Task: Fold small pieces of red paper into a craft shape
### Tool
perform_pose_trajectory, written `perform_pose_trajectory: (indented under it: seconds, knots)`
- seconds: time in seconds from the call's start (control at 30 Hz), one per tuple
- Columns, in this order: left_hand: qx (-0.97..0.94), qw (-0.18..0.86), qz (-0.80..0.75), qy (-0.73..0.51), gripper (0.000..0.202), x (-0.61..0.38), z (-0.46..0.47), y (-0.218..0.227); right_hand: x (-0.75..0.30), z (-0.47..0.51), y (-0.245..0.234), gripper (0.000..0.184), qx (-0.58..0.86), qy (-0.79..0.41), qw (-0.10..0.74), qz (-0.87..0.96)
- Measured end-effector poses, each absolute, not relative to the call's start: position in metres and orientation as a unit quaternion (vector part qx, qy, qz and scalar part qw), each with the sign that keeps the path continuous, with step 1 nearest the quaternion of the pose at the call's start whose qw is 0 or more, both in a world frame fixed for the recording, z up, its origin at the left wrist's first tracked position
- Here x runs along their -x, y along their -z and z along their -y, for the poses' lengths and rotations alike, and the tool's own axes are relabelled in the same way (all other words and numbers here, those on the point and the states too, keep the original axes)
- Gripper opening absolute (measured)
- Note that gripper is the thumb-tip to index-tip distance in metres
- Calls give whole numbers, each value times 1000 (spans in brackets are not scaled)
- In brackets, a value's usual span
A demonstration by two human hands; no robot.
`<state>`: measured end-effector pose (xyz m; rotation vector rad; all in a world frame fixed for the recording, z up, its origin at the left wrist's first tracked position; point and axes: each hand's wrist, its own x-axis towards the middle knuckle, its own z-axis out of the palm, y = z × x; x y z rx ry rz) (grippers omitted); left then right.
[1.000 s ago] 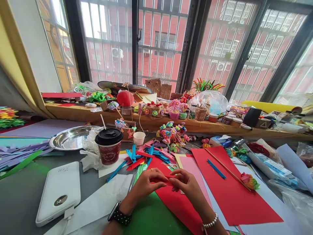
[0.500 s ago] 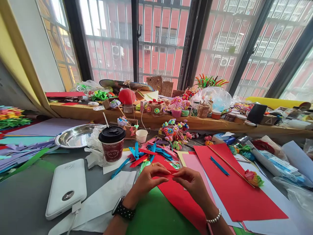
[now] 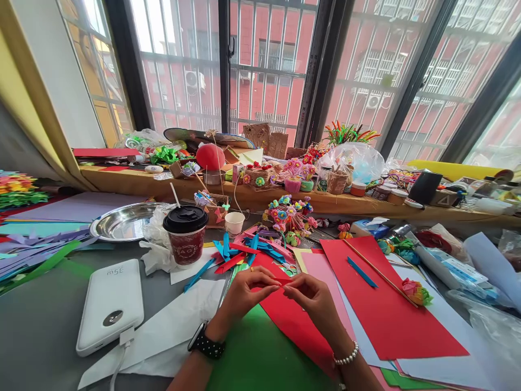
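Note:
Between my two hands is a small strip of red paper, mostly covered by the fingers. My left hand, with a black watch on its wrist, pinches the strip's left end between thumb and fingers. On the right end, my right hand, wearing a bead bracelet, pinches in the same way. Below them lies a larger sheet of red paper over a green surface. Folded blue paper pieces are heaped just beyond my left hand, mixed with some red ones.
A lidded cup with a straw stands left of the hands, near a white power bank and a metal tray. On the right, a red sheet bears a paper flower on a stick. Craft items crowd the sill behind.
My fingertips have drawn closer together on the red strip, and less of it shows. The whole view has shifted slightly.

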<state>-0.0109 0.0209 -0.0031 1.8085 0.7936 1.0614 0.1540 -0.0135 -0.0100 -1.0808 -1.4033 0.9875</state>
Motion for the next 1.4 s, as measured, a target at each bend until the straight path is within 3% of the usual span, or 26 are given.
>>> perform_pose_trajectory:
  seconds: [0.27, 0.77, 1.17, 1.4]
  knots:
    - [-667, 509, -333, -430, 29, 8, -21, 5, -154, 12, 14, 17, 437, -396, 547, 595]
    - [-607, 622, -344, -355, 21, 13, -31, 6, -158, 13, 9, 11, 423, -372, 505, 654]
    - [-652, 539, -393, -360, 16, 9, -28, 10, -159, 6, 19, 25, 489, -424, 466, 604]
    - [-607, 576, -403, -372, 24, 6, -32, 17, -157, 6, 20, 29, 500, -444, 472, 575]
